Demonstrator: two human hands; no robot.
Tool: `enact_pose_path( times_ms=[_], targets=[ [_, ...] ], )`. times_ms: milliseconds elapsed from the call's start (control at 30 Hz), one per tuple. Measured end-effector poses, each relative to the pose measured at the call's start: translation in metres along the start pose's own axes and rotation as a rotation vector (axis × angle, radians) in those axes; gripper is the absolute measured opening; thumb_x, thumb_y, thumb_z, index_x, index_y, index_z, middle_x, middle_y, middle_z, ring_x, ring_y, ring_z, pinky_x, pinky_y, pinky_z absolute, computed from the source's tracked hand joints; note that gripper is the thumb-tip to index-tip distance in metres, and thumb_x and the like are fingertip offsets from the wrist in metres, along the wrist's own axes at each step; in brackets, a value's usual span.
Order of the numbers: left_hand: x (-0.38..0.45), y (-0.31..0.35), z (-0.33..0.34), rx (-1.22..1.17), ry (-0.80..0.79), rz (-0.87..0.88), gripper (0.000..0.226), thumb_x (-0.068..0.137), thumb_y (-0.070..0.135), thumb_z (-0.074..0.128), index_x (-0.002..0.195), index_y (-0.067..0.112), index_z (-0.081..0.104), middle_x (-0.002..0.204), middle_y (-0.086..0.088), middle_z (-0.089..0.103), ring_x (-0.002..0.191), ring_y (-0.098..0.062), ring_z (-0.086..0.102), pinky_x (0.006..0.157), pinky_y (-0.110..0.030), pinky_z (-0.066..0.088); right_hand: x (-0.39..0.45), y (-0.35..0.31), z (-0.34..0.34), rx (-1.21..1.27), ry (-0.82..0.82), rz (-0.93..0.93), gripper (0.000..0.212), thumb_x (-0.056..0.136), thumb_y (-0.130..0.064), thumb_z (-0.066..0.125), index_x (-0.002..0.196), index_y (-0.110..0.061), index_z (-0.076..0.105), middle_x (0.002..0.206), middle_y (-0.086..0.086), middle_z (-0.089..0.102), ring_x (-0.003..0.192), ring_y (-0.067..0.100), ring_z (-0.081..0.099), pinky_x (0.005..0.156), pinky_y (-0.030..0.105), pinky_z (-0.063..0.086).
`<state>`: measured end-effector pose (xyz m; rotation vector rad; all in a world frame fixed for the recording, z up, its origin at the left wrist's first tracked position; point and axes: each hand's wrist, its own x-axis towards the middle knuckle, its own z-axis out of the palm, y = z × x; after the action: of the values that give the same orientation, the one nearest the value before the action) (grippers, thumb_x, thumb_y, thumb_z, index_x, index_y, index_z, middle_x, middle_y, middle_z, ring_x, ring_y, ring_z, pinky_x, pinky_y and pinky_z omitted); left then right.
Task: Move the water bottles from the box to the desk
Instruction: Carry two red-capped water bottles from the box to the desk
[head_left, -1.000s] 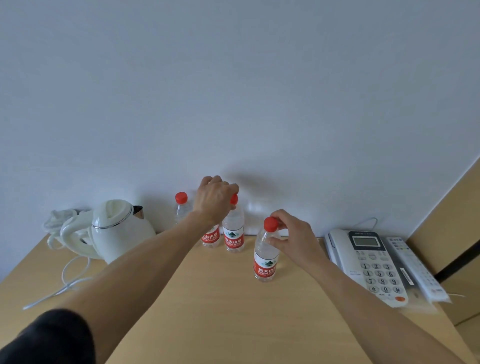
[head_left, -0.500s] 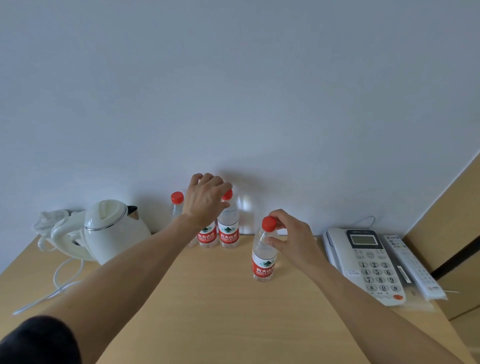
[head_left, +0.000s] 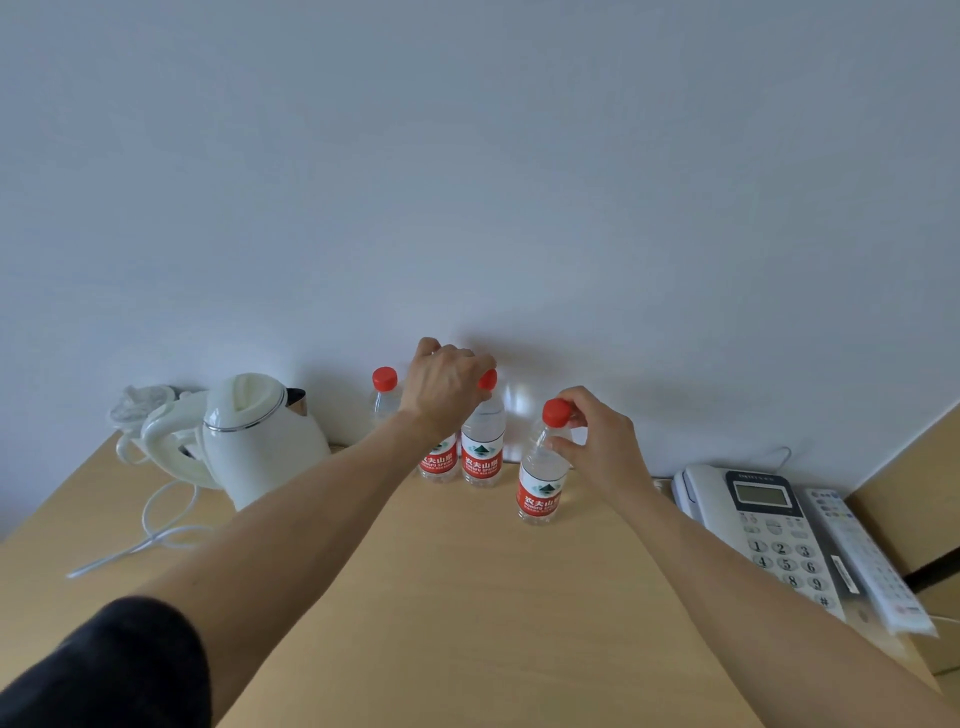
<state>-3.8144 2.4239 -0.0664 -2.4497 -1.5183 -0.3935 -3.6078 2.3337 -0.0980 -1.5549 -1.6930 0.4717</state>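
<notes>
At far left a white coiled power cord (head_left: 148, 525) trails over the light wooden table (head_left: 467, 613), beside a cream-white electric kettle w/ a chrome band (head_left: 249, 441), upright near the wall. Right of the kettle, a clear plastic water bottle w/ red cap and red label (head_left: 383, 397) stands at the back, partly hidden by the left forearm. The left hand (head_left: 447, 387) reaches over a second bottle (head_left: 439, 461), of which only the lower label shows; fingers curled down over its top, holding it. Touching that one on its right is a third bottle (head_left: 483, 452), upright, red cap just beside the left knuckles. Closer to the viewer and apart from the back row, a fourth bottle (head_left: 543, 478) stands on the table; the right hand (head_left: 597, 441) pinches its neck and red cap, thumb on the near side, fingers round the cap. All four bottles are on the table, approx. centre-back. Further right sits a white desk phone w/ grey screen and number keys (head_left: 763, 525), then a white remote control in a clear sleeve (head_left: 862, 556) along the phone's right side. A black sleeve (head_left: 104, 670) covers the left upper arm.
</notes>
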Motion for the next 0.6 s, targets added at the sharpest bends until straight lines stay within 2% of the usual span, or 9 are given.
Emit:
enact_pose_path(
  times_ms=[300,467,600],
  targets=[
    [0.004,-0.003,0.007,-0.056,0.013,0.004,0.022,0.096,0.03,0.066,0.114,0.018,0.069,0.101,0.0,0.073,0.092,-0.023,0.064,0.098,-0.032,0.034,0.017,-0.001,0.009,0.004,0.034,0.017,0.036,0.077,-0.005,0.081,0.104,-0.017,0.06,0.098,-0.006,0.068,0.094,0.017,0.064,0.085,0.029,0.05],
    [0.004,-0.004,0.005,-0.06,0.025,0.023,0.027,0.095,0.033,0.066,0.119,0.02,0.069,0.106,0.001,0.072,0.101,-0.023,0.061,0.097,-0.033,0.036,0.035,-0.005,0.021,-0.004,0.064,0.022,0.037,0.077,-0.003,0.08,0.106,-0.016,0.061,0.098,-0.005,0.067,0.094,0.017,0.063,0.083,0.026,0.047],
    [0.0,-0.005,0.006,-0.029,0.032,0.01,0.026,0.096,0.035,0.064,0.118,0.022,0.068,0.104,0.002,0.072,0.103,-0.023,0.059,0.094,-0.034,0.036,0.042,-0.007,0.03,0.001,0.09,0.023,0.039,0.076,0.0,0.08,0.109,-0.014,0.063,0.102,-0.002,0.069,0.097,0.018,0.064,0.088,0.028,0.049]
  ],
)
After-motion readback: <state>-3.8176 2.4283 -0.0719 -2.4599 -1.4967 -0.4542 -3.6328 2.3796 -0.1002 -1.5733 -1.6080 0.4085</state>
